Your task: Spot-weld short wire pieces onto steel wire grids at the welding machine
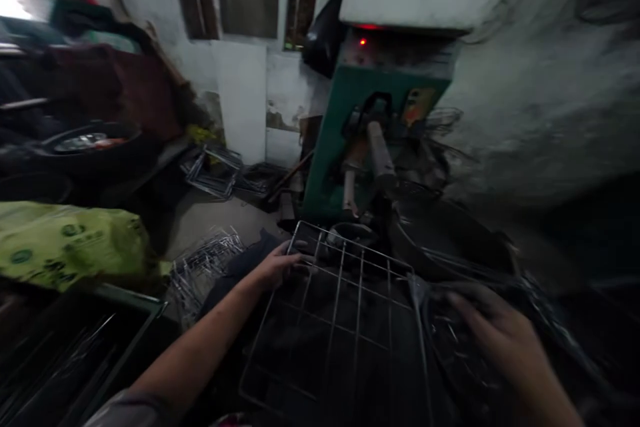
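A rectangular wire rack (358, 293) with a thin metal frame and crossing rods is tilted in front of me. My left hand (283, 267) is closed around its far left corner. To the right of the rack, my right hand (493, 323) hovers over a dark round container (463, 353) with small shiny pieces inside. Motion smears its fingers, so whether they hold anything is unclear. A greyish, translucent patch shows at the rack's far right corner, near that hand. Beyond the rack stands a green machine (325, 140) with thick cylindrical electrode arms (381, 153).
Bent wire pieces (203, 273) are heaped at left, beside a yellow-green sack (75, 243) and a metal-edged bin (135, 300) holding rods. Wire frames (215, 170) lie on the floor farther back. A large dark basin (450, 233) sits right of the machine.
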Action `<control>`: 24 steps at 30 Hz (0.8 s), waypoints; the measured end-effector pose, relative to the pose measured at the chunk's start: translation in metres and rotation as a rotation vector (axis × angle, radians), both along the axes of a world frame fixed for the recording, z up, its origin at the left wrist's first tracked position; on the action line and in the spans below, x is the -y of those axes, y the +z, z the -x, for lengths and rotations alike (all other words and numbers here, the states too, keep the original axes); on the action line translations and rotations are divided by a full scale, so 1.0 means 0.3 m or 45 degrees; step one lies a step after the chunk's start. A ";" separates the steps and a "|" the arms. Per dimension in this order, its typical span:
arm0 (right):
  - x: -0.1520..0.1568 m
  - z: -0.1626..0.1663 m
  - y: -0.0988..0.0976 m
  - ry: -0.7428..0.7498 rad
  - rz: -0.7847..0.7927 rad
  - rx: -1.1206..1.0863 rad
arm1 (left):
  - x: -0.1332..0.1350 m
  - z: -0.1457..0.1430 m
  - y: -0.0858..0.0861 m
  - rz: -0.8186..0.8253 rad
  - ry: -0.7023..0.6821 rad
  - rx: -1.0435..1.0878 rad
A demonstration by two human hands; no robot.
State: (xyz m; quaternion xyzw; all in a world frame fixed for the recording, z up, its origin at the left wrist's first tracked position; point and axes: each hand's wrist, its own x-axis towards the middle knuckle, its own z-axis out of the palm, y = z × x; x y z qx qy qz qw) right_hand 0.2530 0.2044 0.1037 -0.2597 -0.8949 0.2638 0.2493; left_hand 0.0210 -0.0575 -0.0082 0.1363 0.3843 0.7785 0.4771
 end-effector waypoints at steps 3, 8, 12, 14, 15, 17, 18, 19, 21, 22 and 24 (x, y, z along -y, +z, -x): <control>0.071 0.040 0.001 0.076 0.260 -0.043 | 0.000 -0.007 -0.010 -0.044 -0.011 -0.032; 0.140 0.212 -0.100 0.291 0.126 -0.099 | 0.010 -0.013 0.003 -0.043 0.014 -0.021; 0.120 0.243 -0.215 0.428 -0.081 -0.049 | 0.027 -0.010 0.018 -0.029 0.041 -0.003; 0.103 0.243 -0.261 0.466 -0.093 -0.030 | 0.035 -0.009 0.020 -0.027 0.038 -0.002; 0.097 0.245 -0.282 0.483 -0.103 -0.027 | 0.038 -0.007 0.021 -0.023 0.034 0.000; 0.088 0.251 -0.317 0.507 -0.145 -0.029 | 0.042 -0.005 0.019 -0.008 0.041 0.000; 0.085 0.255 -0.333 0.509 -0.176 -0.032 | 0.042 -0.004 0.018 -0.002 0.045 0.000; 0.082 0.259 -0.348 0.498 -0.210 -0.041 | 0.041 -0.003 0.017 0.001 0.046 0.001; 0.073 0.264 -0.375 0.456 -0.267 -0.048 | 0.038 -0.001 0.015 -0.001 0.036 0.002; 0.067 0.264 -0.387 0.434 -0.288 -0.040 | 0.036 0.000 0.014 -0.003 0.024 0.002; 0.054 0.260 -0.407 0.406 -0.315 -0.017 | 0.032 0.001 0.011 0.002 0.010 -0.003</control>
